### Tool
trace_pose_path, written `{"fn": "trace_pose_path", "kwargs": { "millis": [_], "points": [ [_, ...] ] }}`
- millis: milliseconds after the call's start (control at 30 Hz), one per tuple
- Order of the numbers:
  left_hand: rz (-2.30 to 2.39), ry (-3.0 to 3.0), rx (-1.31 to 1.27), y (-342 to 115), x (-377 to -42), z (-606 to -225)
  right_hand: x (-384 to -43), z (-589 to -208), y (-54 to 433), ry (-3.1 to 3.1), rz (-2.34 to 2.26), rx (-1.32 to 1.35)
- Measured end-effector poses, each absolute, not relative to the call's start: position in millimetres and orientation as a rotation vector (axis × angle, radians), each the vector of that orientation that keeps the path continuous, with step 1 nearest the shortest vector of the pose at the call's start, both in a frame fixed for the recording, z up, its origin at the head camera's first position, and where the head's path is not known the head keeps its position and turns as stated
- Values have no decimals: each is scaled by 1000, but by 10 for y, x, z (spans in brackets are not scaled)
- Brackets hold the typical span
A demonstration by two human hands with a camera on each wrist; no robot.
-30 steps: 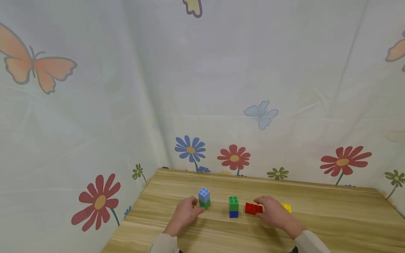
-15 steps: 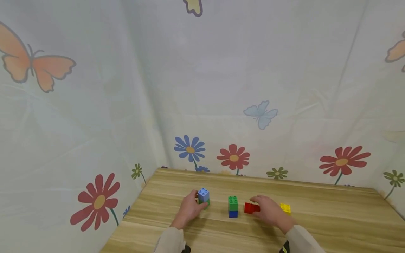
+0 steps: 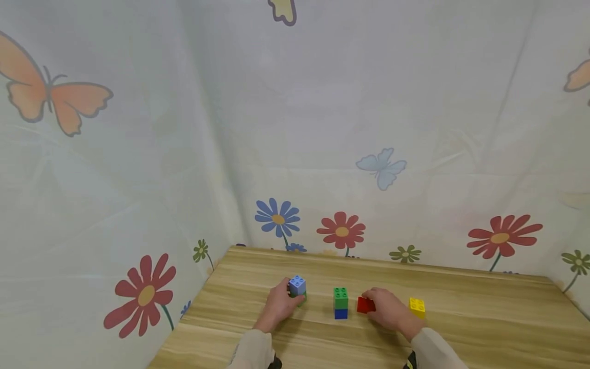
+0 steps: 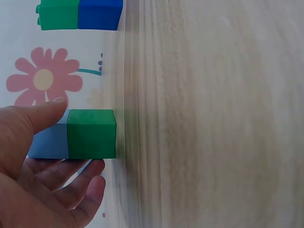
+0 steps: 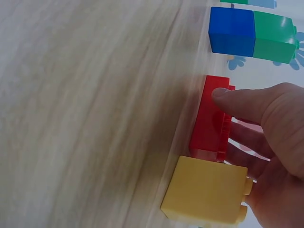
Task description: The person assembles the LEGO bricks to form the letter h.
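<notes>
My left hand (image 3: 278, 303) holds a two-brick stack at the left, thumb on the near side and fingers behind. The stack has a light blue toy brick (image 3: 297, 283) on top of a green brick (image 4: 92, 135). With thumb and fingers, my right hand (image 3: 389, 310) pinches a long, low red brick (image 5: 209, 118) lying on the table; the hand covers its right part in the head view. Between the hands stands another stack, a green brick (image 3: 340, 298) on a dark blue brick (image 3: 341, 313). Neither hand touches it.
A yellow brick (image 3: 417, 307) stands just right of my right hand, close to the red brick's end. The wood-grain table (image 3: 484, 307) ends at a white curtain (image 3: 313, 128) printed with flowers and butterflies, behind and on the left.
My left hand has moved right and closed around the light blue and green stack. My right hand has moved left along the red brick and taken hold of it, uncovering the yellow brick.
</notes>
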State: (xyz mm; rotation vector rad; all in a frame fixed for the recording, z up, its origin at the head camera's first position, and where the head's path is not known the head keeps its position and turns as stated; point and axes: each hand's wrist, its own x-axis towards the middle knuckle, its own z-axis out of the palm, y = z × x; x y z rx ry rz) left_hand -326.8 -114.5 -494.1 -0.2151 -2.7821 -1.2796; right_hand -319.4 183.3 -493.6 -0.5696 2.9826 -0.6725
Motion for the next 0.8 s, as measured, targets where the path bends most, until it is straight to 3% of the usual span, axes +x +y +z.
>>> {"fn": "trace_pose_path", "kwargs": {
  "millis": [800],
  "points": [
    [-1255,-2750,-310,-1154,-3206,-4959,-3145,-4933,1763,2958,-663,-642]
  ]
}}
